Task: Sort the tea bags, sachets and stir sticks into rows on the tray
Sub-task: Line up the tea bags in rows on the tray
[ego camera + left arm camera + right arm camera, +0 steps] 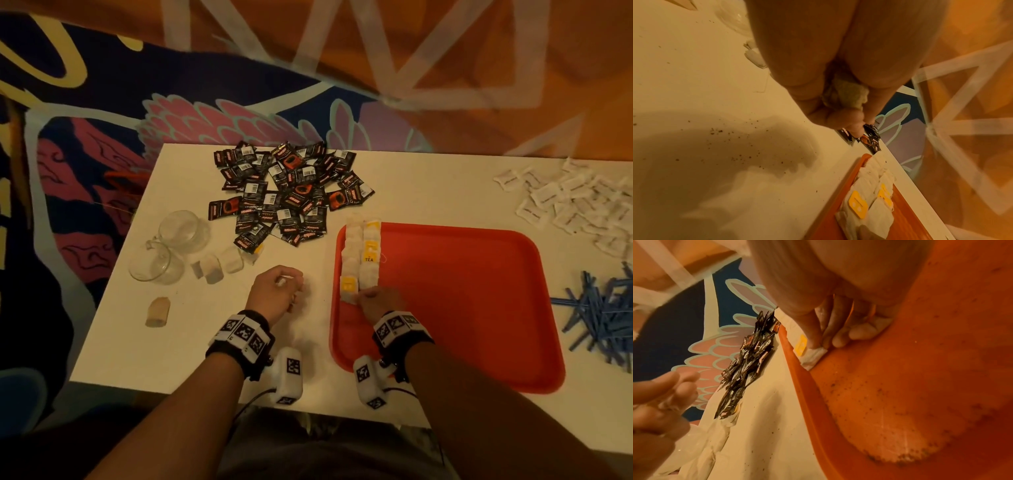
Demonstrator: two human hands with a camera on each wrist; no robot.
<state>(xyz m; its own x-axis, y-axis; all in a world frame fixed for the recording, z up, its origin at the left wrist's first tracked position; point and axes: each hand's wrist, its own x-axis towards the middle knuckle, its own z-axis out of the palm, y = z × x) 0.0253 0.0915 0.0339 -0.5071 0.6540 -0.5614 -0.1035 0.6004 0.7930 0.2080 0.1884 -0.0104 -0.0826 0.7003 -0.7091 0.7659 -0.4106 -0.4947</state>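
Observation:
A red tray (479, 308) lies on the white table (191, 342). Two columns of tea bags (359, 260) run along its left side. My right hand (364, 294) is at the near end of those columns. In the right wrist view its thumb and forefinger (812, 331) pinch the edge of a white tea bag (813, 356), and its other fingers rest on a second bag (881, 322). My left hand (287, 284) rests on the table left of the tray, curled round a tea bag (846, 92). Black sachets (284, 192) are piled at the back.
White sachets (575, 202) lie heaped at the back right, and blue stir sticks (603, 315) right of the tray. Two glass cups (171, 246) stand at the left. Loose tea bags (219, 267) lie beside them, one more (157, 311) nearer me. Tea dust speckles the table and tray.

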